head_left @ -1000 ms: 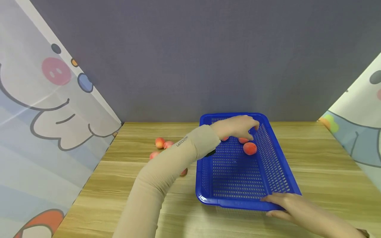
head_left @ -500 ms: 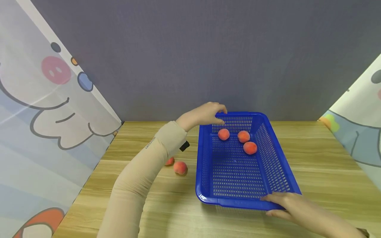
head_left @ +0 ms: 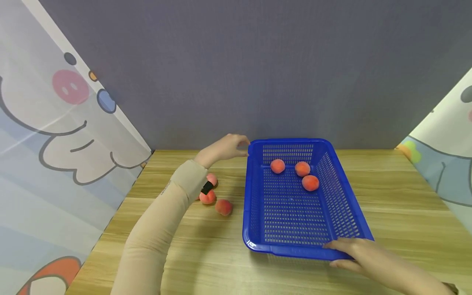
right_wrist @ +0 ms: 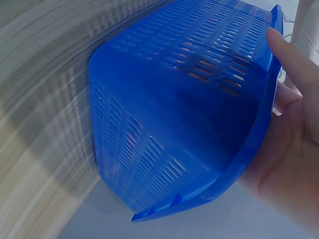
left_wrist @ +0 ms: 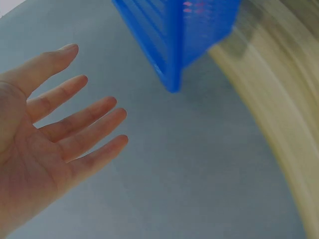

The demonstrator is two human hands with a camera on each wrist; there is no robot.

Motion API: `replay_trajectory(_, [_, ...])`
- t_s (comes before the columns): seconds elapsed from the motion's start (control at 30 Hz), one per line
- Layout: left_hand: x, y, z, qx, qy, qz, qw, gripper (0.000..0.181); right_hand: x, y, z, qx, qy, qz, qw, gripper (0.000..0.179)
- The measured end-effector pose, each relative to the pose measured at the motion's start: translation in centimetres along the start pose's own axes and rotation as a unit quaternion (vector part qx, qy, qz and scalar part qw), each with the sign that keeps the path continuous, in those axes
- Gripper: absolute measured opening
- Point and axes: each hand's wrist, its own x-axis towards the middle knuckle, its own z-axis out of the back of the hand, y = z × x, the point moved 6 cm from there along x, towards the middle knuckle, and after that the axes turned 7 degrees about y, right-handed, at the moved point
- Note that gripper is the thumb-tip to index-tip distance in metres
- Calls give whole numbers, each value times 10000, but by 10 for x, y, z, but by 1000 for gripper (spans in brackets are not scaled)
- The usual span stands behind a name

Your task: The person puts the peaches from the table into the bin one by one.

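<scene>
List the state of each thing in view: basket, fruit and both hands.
Basket: upright, open-topped.
Peaches inside: three, loose, toward the far end.
Peaches outside: lying on the table, some partly hidden by the left sleeve.
Left hand: empty, fingers spread.
Right hand: gripping the basket's near right corner.

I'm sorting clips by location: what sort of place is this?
Probably a screened-off indoor work spot: a wood-grain table, a plain grey backdrop behind it, and cartoon-print sheets at both sides.
</scene>
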Motion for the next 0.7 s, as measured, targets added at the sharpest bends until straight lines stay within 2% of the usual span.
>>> replay_trajectory(0.33, [-15, 44, -16, -292, 59, 383, 9988, 40, 0, -1, -1, 21, 36, -31, 10000, 27])
replay_trajectory(0.7, [-27, 71, -35, -251, 269, 765, 9964, 37, 0, -1, -2, 32, 111, -101, 9999, 27])
